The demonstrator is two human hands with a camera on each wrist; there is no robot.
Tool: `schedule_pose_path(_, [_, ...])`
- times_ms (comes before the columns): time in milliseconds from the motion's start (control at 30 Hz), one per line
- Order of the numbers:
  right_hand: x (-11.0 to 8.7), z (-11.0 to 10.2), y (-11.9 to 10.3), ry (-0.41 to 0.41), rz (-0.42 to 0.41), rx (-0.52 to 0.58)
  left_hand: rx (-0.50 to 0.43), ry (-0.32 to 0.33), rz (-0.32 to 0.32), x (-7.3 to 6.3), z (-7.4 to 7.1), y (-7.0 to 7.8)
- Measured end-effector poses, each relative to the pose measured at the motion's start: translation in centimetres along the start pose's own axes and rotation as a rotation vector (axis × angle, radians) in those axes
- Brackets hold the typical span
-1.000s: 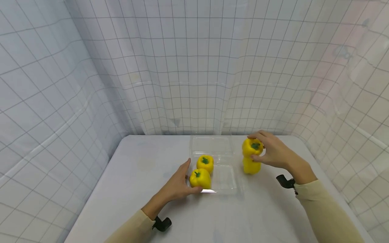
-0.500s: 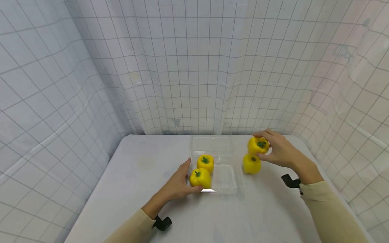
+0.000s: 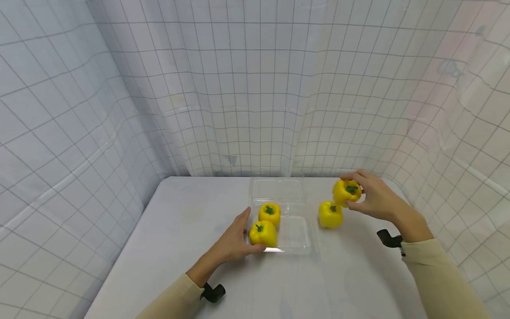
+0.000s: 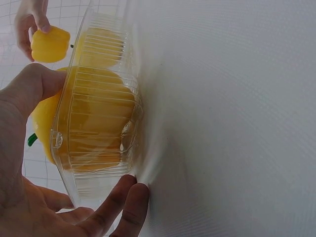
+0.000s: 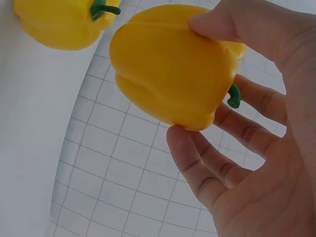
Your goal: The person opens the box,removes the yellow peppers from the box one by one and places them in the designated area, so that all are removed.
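Pinching a yellow pepper [image 3: 345, 190] between thumb and fingertips of the right hand [image 3: 376, 197], raised over the white table [image 3: 179, 230]. Just below that grip and to its left, seeing a second pepper [image 3: 330, 217] on the table, apart from the held one. Farther left of the grip, clasping one corner of a clear container [image 3: 293, 232] with the left hand [image 3: 234, 241], with two more peppers [image 3: 264, 235] inside. Beyond, facing a gridded curtain [image 3: 255, 88].

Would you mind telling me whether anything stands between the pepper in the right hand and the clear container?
Yes, the loose pepper on the table, just right of the clear container, lies between them. The held pepper is raised off the table, so it could probably pass over.
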State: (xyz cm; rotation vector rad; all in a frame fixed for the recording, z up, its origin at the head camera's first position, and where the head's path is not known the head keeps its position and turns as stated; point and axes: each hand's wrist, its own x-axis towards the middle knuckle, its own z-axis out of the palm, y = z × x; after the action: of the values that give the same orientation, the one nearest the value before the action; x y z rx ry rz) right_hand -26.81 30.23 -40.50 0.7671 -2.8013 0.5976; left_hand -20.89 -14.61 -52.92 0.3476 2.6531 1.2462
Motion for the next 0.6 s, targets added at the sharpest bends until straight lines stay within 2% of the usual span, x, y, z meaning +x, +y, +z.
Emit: schedule_pose_path(600, [-0.9, 0.3, 1.7, -0.011, 0.038, -0.002, 0.038, 0.000, -0.001, -0.1, 0.0, 0.2])
